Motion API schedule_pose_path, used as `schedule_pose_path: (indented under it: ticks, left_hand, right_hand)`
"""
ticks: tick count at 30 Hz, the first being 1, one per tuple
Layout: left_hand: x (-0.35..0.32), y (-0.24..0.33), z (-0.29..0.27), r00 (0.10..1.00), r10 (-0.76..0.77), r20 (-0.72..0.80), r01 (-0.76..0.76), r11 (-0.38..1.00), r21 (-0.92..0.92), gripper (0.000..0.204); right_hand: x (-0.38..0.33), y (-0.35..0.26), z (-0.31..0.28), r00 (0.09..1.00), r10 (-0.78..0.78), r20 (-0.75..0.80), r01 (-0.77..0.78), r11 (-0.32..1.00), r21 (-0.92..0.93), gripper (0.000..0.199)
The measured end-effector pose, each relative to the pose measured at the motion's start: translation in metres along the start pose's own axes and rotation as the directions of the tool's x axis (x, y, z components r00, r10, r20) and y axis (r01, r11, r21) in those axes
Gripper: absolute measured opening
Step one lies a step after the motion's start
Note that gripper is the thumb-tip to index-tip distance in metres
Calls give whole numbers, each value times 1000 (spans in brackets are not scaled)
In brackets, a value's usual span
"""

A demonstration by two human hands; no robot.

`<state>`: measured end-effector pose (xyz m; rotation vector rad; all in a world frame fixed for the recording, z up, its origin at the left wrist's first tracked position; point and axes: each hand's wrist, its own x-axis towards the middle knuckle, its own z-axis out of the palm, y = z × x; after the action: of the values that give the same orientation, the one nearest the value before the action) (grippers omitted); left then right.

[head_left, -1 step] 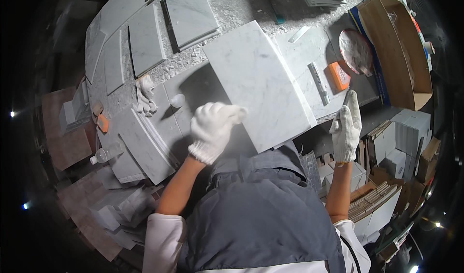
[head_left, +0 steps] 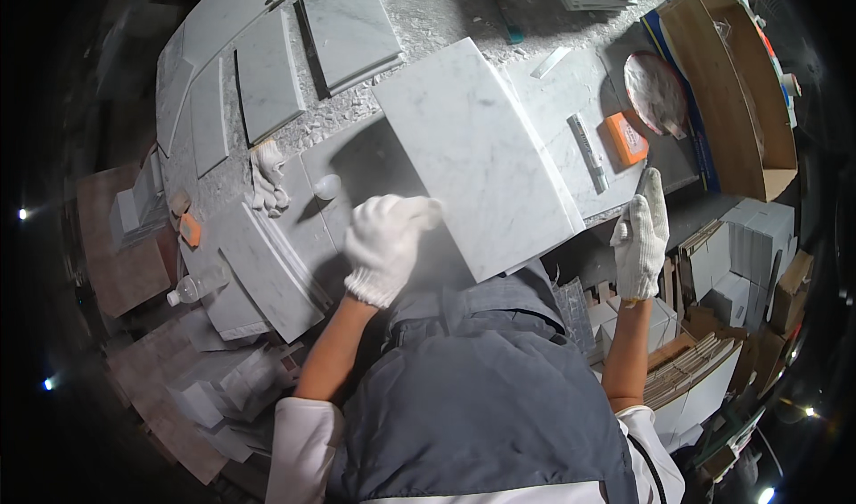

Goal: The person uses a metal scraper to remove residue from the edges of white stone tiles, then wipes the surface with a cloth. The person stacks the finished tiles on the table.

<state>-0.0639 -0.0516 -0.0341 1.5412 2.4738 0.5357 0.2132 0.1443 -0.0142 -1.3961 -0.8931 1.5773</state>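
The marble slab (head_left: 477,152) lies on the worktop (head_left: 428,9). My left hand (head_left: 385,245) grips its near-left edge, fingers curled on it. My right hand (head_left: 642,232) rests flat at the worktop's edge, fingers straight, holding nothing. I judge the slab is being positioned; next it needs a steady two-handed grip.

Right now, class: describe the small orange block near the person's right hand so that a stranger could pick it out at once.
Start at the long grey workbench strewn with marble tiles, and find the big white marble slab in its middle. Right of the slab lies a narrow grey bar; just beyond it sits the orange block, above the gloved right hand. It is the only bright orange thing on that side, beside a round pinkish disc.
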Motion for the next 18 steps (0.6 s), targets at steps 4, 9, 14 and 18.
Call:
schedule_pose_path:
  ticks: [4,9,14,18]
  left_hand:
    - [-23,-35,35,972,-230,53,213,951,226,13]
    - [-25,-45,54,934,-348,82,312,906,285,11]
    - [-25,-36,37,931,-271,-244,288,957,38,20]
    - [-4,-25,40,933,-221,-283,212,975,-63,19]
  right_hand:
    - [2,6,-8,999,37,37,-38,999,10,54]
    - [1,12,-8,996,61,58,-60,998,-10,55]
    - [-2,12,-11,999,-28,34,29,999,-44,54]
    - [-1,16,-20,999,44,32,-45,998,41,56]
